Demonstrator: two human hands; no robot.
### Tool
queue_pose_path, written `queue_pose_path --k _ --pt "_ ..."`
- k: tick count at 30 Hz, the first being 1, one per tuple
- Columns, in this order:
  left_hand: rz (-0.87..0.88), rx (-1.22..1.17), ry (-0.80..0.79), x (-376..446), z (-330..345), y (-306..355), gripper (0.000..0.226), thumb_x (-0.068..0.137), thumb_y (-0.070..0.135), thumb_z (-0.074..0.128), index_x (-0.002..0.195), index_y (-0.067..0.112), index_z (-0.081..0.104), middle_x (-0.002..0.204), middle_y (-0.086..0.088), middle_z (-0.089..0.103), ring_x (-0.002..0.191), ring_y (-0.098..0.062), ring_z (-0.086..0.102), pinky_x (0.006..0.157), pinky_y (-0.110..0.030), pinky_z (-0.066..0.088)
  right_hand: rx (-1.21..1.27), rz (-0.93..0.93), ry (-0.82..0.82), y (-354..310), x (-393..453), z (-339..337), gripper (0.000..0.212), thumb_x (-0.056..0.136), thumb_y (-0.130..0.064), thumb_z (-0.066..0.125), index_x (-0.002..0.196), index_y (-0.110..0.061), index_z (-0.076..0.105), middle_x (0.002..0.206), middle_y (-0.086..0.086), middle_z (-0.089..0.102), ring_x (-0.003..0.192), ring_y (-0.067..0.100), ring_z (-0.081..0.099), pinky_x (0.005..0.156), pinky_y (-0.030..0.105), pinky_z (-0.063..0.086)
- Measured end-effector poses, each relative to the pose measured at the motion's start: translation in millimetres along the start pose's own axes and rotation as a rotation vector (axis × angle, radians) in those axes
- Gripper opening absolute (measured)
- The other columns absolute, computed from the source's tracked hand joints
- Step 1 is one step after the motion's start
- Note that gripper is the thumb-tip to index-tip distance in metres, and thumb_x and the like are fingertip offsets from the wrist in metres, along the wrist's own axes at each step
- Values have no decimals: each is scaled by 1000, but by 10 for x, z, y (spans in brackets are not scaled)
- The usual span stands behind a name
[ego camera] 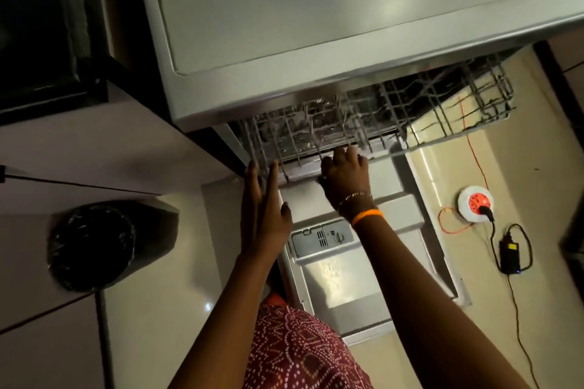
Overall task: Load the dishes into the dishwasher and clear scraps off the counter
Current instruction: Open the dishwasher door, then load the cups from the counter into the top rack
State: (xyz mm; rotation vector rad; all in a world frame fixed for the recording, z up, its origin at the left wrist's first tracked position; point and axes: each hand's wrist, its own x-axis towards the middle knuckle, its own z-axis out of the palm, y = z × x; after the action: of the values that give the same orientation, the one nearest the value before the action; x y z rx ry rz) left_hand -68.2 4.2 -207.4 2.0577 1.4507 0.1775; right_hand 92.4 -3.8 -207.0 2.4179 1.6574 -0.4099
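Left grip (264,208) was flat, fingers straight, touching the front left edge of the dishwasher rack (347,129). Right grip (344,177) curled its fingers over the rack's front rail. That wire rack sat half out of the dishwasher (316,25), above the lowered door (347,278). A black bin (94,246) stood far left; an orange cord reel (475,207) lay right.

**Bare arms, two wristbands, patterned red cloth**

Both forearms are bare, without sleeves. The right wrist wears a bright orange rubber band (367,217) and, just beyond it, a thin beaded chain bracelet (355,197). Near the body shows a dark red garment with white dotted patterns (300,350).
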Motion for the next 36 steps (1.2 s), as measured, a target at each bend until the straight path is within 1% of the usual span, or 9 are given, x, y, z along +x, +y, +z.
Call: queue_pose_path --k 3,6,10,16,19,23,26,34,36 --pt "11 25 -10 -301 58 16 47 79 8 66 124 18 55 155 -10 14 138 -30 30 104 -40 43 16 -30 -20 127 -463 188 46 36 -39 90 67 -15 67 78 8 63 70 29 63 61 35 51" --pt "-39 -16 -53 -716 113 86 32 80 7 65 111 16 62 153 -1 17 136 -23 34 98 -25 43 12 -53 -42 211 -903 335 42 35 -34 90 64 -17 65 75 5 61 60 24 61 58 31 49" --pt "-92 -105 -16 -1227 219 181 15 83 2 59 93 11 65 146 0 29 129 -20 42 86 -18 40 69 -72 -158 296 -1332 474 35 84 -31 61 113 -12 58 123 11 49 111 29 53 97 42 34" --pt "-143 -180 37 -1775 418 245 16 85 0 55 91 10 67 140 1 38 124 -18 46 95 -19 39 70 -130 -154 426 -1820 669 37 93 -26 48 127 -12 46 140 10 33 125 27 39 102 41 27" --pt "-212 -225 51 -1891 447 265 21 82 0 56 90 15 68 144 4 36 127 -20 45 104 -35 39 108 -142 -134 462 -1919 702 33 92 -21 49 124 -13 47 135 9 37 121 26 42 99 38 28" --pt "-303 -296 100 -1920 281 295 21 83 -4 56 92 8 71 135 -10 47 126 -21 46 96 -8 26 309 -127 -149 475 -1942 595 23 86 -12 52 108 -15 59 119 6 54 115 29 48 93 36 34" --pt "-281 -359 167 -1959 47 268 21 83 -5 56 90 7 71 117 -8 57 108 -14 54 86 -1 27 435 -165 -122 339 -1924 427 20 80 -11 56 98 -16 65 108 8 62 107 34 53 89 37 42" --pt "-277 -559 263 -1999 -846 -199 21 84 -1 56 87 16 68 98 1 58 92 -12 58 79 -7 42 921 -217 163 -974 -1865 -366 17 77 -5 51 84 -2 66 89 16 66 79 29 61 70 27 45" --pt "-269 -605 301 -1983 -1195 -446 16 80 11 55 84 23 64 96 0 60 93 -19 61 86 -23 47 908 -278 164 -1455 -1823 -581 13 78 4 56 84 -2 67 87 15 67 76 29 62 65 19 37"
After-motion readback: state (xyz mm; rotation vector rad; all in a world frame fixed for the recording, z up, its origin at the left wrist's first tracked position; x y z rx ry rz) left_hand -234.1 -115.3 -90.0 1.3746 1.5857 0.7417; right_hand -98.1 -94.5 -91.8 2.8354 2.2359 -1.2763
